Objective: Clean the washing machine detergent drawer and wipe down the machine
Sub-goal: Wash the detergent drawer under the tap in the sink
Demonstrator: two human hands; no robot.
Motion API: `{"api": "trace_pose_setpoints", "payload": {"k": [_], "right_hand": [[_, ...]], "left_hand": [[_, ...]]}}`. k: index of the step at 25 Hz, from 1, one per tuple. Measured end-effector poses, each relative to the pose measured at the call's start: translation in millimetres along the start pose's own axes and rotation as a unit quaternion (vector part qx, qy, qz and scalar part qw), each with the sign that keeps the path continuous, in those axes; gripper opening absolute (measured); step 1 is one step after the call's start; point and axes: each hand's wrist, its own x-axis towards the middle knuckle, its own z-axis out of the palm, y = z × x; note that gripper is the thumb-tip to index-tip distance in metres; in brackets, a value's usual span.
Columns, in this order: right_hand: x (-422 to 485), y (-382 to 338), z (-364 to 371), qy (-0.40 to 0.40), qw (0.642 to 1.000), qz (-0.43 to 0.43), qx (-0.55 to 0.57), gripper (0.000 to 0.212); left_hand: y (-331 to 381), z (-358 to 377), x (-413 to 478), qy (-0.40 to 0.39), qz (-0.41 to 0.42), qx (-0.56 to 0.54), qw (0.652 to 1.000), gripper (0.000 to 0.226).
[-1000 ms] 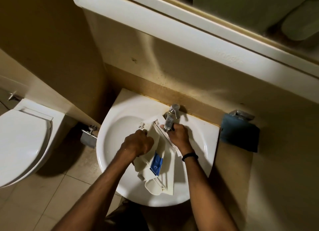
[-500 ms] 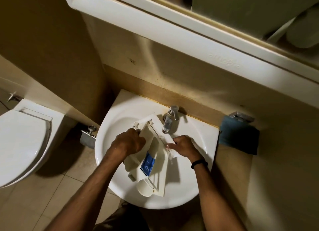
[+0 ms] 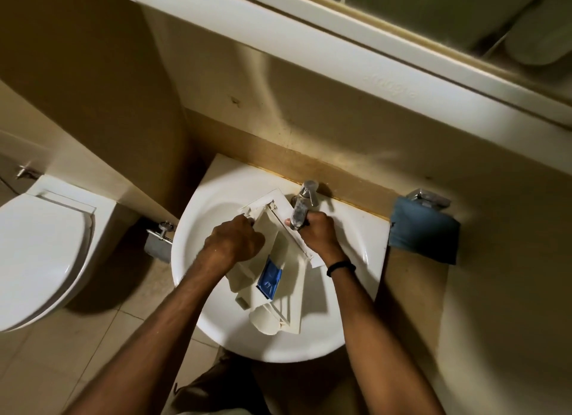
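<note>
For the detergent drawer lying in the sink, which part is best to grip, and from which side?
Probably the long side wall near the front panel, from the left, where the left hand has its grip. The detergent drawer lies lengthwise in the sink, that edge exposed; the right hand and tap crowd the other side.

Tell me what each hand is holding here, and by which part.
Left hand grips the detergent drawer by its left edge, near the far end. Right hand is closed around the tap at its spout.
</note>
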Motion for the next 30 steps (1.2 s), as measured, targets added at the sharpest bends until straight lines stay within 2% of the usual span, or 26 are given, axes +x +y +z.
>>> {"api": "trace_pose_setpoints", "payload": {"k": [4, 8, 11, 13, 15, 18, 19, 21, 22, 24, 25, 27, 28, 30], "right_hand": [[-23, 24, -3, -0.090, 0.995, -0.024, -0.043, 0.063], [-10, 0, 11, 0.009, 0.999, -0.010, 0.034, 0.049], [-25, 27, 8, -0.057, 0.998, -0.003, -0.009, 0.059], [-30, 26, 7, -0.059, 0.997, -0.033, -0.033, 0.064], [-19, 4, 10, -0.004, 0.999, -0.034, 0.006, 0.057], [-17, 11, 13, -0.047, 0.997, 0.015, 0.057, 0.046], [-26, 26, 13, -0.065, 0.992, 0.036, 0.099, 0.040], [-42, 48, 16, -0.057, 0.973, 0.096, 0.204, 0.035], [-46, 51, 20, -0.030, 0.963, 0.115, 0.244, 0.034], [-46, 40, 29, 0.015, 0.946, 0.118, 0.300, 0.029], [-45, 33, 32, 0.019, 0.934, 0.116, 0.337, 0.033], [-40, 30, 37, 0.014, 0.914, 0.115, 0.388, 0.057], [-39, 29, 38, 0.021, 0.914, 0.114, 0.389, 0.064], [-33, 24, 36, 0.036, 0.938, 0.105, 0.329, 0.064]], "left_hand": [[-14, -4, 2, 0.001, -0.019, 0.005, 1.000, 0.056], [-10, 8, 0, -0.030, 0.003, -0.014, 0.999, 0.049], [-18, 2, 0, -0.011, 0.000, -0.004, 1.000, 0.048], [-22, -2, 1, -0.008, -0.005, 0.007, 1.000, 0.047], [-21, -1, -3, -0.028, 0.005, -0.028, 0.999, 0.035], [-38, -1, 6, -0.041, -0.019, -0.100, 0.994, 0.056], [-47, -2, 11, -0.025, -0.030, -0.131, 0.991, 0.054], [-56, -3, 7, -0.007, -0.038, -0.191, 0.981, 0.028], [-60, 2, 6, -0.008, -0.061, -0.217, 0.974, 0.012], [-67, 14, 2, -0.019, -0.104, -0.287, 0.952, 0.004], [-72, 21, 3, -0.031, -0.119, -0.338, 0.933, 0.005], [-85, 35, 5, -0.056, -0.146, -0.433, 0.888, 0.028], [-92, 40, 5, -0.065, -0.157, -0.478, 0.862, 0.034], [-102, 49, -1, -0.115, -0.167, -0.530, 0.824, 0.031]]}}
